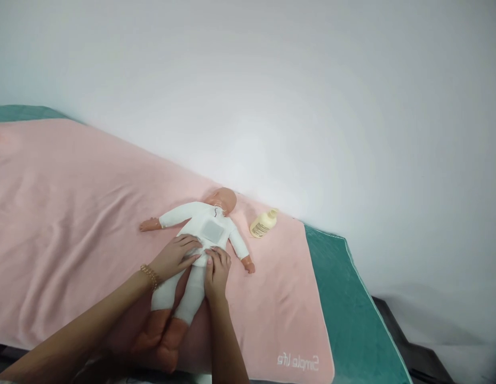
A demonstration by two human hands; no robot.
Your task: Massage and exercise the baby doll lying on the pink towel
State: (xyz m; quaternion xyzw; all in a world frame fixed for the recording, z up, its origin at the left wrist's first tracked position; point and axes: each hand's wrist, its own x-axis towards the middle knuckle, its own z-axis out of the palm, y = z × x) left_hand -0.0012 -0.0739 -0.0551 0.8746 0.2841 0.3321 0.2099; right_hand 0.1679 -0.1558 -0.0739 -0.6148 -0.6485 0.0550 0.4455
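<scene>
A doll (198, 218) in a white long-sleeved suit lies face down or with its face out of sight, its head toward the wall and its legs toward me. A pale rectangular patch (212, 231) shows on its torso. My left hand (178, 257), with a beaded bracelet on the wrist, rests on the doll's lower torso, fingertips on the white cloth. Beside it on the right, my right hand (218, 270) has its fingers curled together on the cloth at the doll's hip. The fingertips of both hands are close together over the suit.
A cream pump bottle (263, 223) stands tilted in view to the right of the doll's head. Under everything lies a pink blanket (280, 304) over a green cover (344, 298). A white wall (272, 106) rises behind. Dark furniture (416, 352) is at the lower right.
</scene>
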